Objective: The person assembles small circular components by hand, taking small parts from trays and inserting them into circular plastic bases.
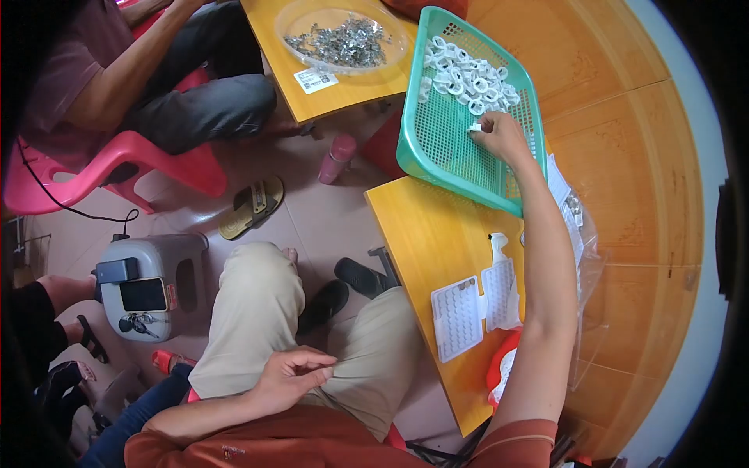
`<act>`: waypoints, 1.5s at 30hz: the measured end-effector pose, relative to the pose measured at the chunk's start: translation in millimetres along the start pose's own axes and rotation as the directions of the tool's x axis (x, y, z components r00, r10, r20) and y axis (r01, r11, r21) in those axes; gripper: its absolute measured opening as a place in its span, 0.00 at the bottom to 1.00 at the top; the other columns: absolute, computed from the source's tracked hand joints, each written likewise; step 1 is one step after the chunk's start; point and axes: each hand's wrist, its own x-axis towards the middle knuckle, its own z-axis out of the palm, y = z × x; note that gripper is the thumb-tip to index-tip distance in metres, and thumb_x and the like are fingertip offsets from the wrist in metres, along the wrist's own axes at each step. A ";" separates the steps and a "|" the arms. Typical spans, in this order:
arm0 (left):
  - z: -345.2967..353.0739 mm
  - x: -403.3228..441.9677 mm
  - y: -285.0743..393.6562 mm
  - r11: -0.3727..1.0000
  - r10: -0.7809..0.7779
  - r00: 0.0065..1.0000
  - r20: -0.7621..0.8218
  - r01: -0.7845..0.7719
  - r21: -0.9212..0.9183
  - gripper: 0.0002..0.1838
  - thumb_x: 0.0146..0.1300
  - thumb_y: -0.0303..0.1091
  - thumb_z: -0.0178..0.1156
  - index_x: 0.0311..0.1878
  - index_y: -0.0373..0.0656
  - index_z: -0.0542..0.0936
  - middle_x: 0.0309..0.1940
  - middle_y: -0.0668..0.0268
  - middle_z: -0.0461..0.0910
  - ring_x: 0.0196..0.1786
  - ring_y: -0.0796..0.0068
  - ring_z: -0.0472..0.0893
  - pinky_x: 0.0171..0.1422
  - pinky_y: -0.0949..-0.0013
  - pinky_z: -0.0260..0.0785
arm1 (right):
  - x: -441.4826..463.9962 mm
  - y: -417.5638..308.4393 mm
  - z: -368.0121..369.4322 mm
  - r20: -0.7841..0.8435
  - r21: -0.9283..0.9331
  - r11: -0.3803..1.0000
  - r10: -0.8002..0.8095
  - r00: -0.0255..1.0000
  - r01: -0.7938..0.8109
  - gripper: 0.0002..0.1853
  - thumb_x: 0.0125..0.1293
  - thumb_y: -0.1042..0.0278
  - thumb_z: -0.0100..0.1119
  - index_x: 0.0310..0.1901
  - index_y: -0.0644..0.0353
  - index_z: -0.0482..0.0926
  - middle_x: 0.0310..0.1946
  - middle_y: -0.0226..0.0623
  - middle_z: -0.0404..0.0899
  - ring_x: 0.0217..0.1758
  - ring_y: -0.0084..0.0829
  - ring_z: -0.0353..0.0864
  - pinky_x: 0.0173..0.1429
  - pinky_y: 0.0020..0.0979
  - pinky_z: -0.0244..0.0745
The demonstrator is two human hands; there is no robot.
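My right hand (499, 136) reaches into a green perforated basket (413, 152), its fingers pinched on a small white piece (474, 127). Above it in the basket lies a pile of white ring-shaped parts (460, 74). My left hand (295, 378) hovers over my lap, thumb and forefinger close together; whatever may be between them is too small to make out. On the yellow table (406, 226), left of my right forearm, lie two white trays, one (458, 318) with rows of small cells and another (501, 292) beside it.
A round clear tray (285, 23) of small metal pieces (343, 43) stands on the far table. A person (86, 86) sits at the upper left on a pink chair (133, 168). The floor holds a pink bottle (338, 158), a sandal (252, 207) and a grey stool (156, 273) bearing a phone.
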 end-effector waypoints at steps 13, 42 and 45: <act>5.7 -5.4 -7.3 0.996 -0.019 0.999 0.034 0.016 0.085 0.10 0.69 0.25 0.61 0.50 0.33 0.82 0.35 0.65 0.82 0.37 0.81 0.79 0.44 0.76 0.75 | -57.0 -11.7 -28.6 -0.118 0.175 0.984 -0.002 0.993 0.023 0.15 0.51 0.60 0.70 0.31 0.65 0.81 0.27 0.43 0.82 0.32 0.37 0.81 0.39 0.36 0.74; 37.6 -56.9 14.3 0.899 0.437 0.884 0.164 -0.426 -0.100 0.20 0.66 0.25 0.63 0.60 0.33 0.76 0.53 0.62 0.79 0.55 0.77 0.78 0.61 0.72 0.71 | -431.3 -217.7 21.1 -0.455 0.139 0.837 -0.421 0.785 0.529 0.14 0.50 0.74 0.68 0.39 0.59 0.77 0.34 0.38 0.80 0.33 0.40 0.82 0.34 0.38 0.78; 38.5 -59.2 11.6 0.871 0.489 0.846 0.214 -0.486 -0.069 0.16 0.66 0.24 0.63 0.56 0.32 0.78 0.53 0.61 0.79 0.55 0.76 0.78 0.61 0.72 0.71 | -440.7 -219.3 20.5 -0.487 0.154 0.842 -0.390 0.781 0.516 0.15 0.50 0.75 0.69 0.40 0.59 0.78 0.35 0.39 0.81 0.35 0.40 0.83 0.35 0.37 0.79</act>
